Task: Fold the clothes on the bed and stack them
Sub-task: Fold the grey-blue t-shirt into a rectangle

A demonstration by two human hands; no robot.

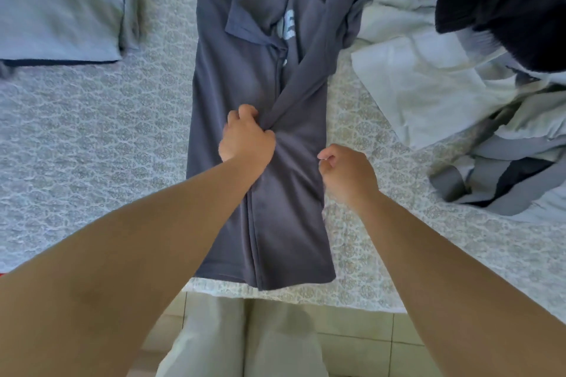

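Dark grey T-shirt [232, 86] at bed's [92, 131] near edge: soft, limp. Left hand [246, 138] grips bunched sleeve; right hand [347, 173] curled at hem, grip unclear. Best held at its edges.

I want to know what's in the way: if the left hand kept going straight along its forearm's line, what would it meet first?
The left hand points up and slightly right along the dark grey shirt. It already grips a bunched sleeve there, so it would probably push into that sleeve's fabric first, then the white print beyond.

The shirt [245, 76] is dark slate grey with white lettering. The bedspread [92, 131] bears a pale grey-white floral lattice. The folded garment [58, 6] is light blue.
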